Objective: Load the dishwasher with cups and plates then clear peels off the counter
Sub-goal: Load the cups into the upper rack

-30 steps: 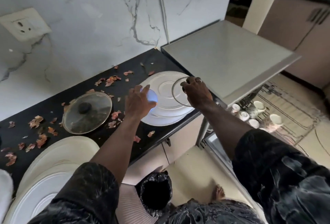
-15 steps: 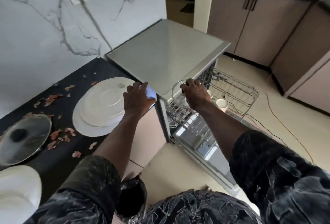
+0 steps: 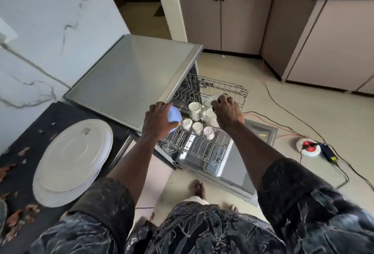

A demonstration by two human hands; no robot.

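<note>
Kitchen, beige tile floor (image 3: 303, 96), head view looking down. Nearest me: patterned dark sleeves and a bare foot (image 3: 198, 188) on the floor. Black counter (image 3: 60, 116) at lower left with a stack of white plates (image 3: 72, 160) on it; brown peels (image 3: 12, 219) scattered along its left edge, some just beside the stack.

Further out, both hands are over the pulled-out dishwasher rack (image 3: 202, 146). Left hand (image 3: 157, 122): fingers wrapped around a pale blue cup (image 3: 174, 117), held at the rack's near-left corner, just beside the dishwasher (image 3: 131, 79) top. Right hand (image 3: 227, 112): fingers curled on the rim of a clear glass dish (image 3: 210, 100), held over the rack's far side; I can't tell whether the dish touches the wires. Several white cups (image 3: 197, 128) sit in the rack between the two hands. The open door (image 3: 232, 172) lies flat under the rack.

Past that, a red-and-white socket block (image 3: 308, 146) with cables across the floor. Farthest: beige cabinets (image 3: 242, 21) under a dark worktop.
</note>
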